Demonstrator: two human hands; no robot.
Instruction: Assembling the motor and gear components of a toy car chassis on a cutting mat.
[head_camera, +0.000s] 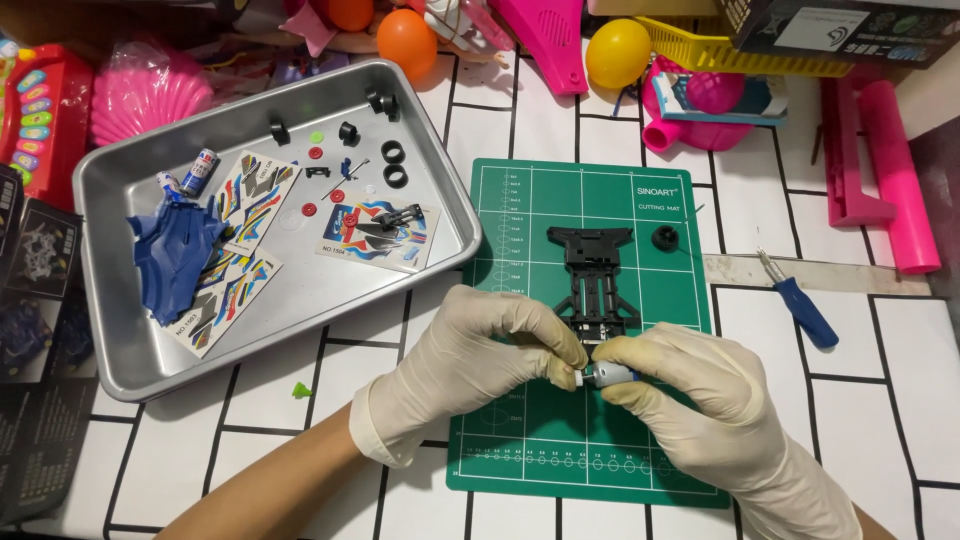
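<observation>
Together, our left hand (470, 355) and right hand (680, 390) pinch a small silver motor (608, 375) between closed fingertips, the grip tight on it from both sides, low on the green cutting mat (520, 450). We judge it wise to keep the motor level and its shaft end lined up with the near end of the black toy car chassis (592, 275), which lies just beyond our fingers; a gentle push should do better than force.

A lone black wheel (665, 238) sits right of the chassis, and a blue-handled screwdriver (805, 308) lies on the table (250, 440) further right.

At far left, the metal tray (150, 370) holds three printed sticker sheets (378, 236), rectangular and streaked in red, blue and yellow, beside a blue car body shell (170, 255) and loose tyres (393, 152). Dark printed boxes (30, 300) stand at the left edge, another box (850, 25) at the far right.
</observation>
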